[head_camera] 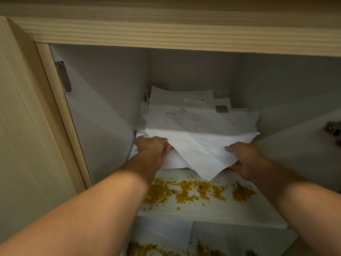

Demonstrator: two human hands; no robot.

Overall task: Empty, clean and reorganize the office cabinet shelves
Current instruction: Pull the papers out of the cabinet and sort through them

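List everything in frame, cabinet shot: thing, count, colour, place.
paper stack: one loose pile, white, back of the upper shelf
QR-code sheet: one, white with black code, in the pile at right
orange item: one, mostly hidden under the pile
crumbs: many, yellow, front of the upper shelf; more on the lower level
upper shelf: one, white
cabinet door: one, light wood, open at left
hinge: one, metal, right wall
left hand: grips pile's left edge
right hand: grips pile's right corner
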